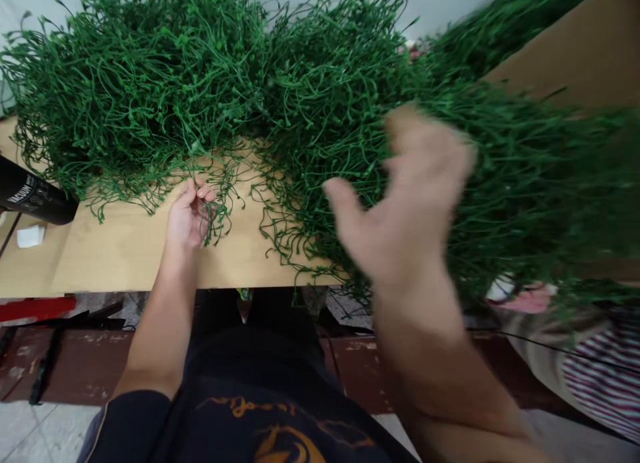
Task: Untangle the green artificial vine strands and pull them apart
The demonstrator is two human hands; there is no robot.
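A big tangled heap of thin green stems with small knobbed tips (165, 83) covers the back and right of a light brown board (120, 250). At the heap's front edge, my left hand (189, 213) is turned palm up, its fingers pinched on a few green stems (216, 224) that hang over the palm. My right hand (415, 190) is raised over the right part of the heap and smeared by motion. Its thumb stands well apart from the fingers, and nothing shows between them.
A black vacuum bottle (35, 190) lies tilted at the left, near a small white block (31, 236). Brown cardboard (570, 50) rises at the back right. Close on the right sits a person in striped clothing (603, 376). A red object (37, 308) lies below the board at left.
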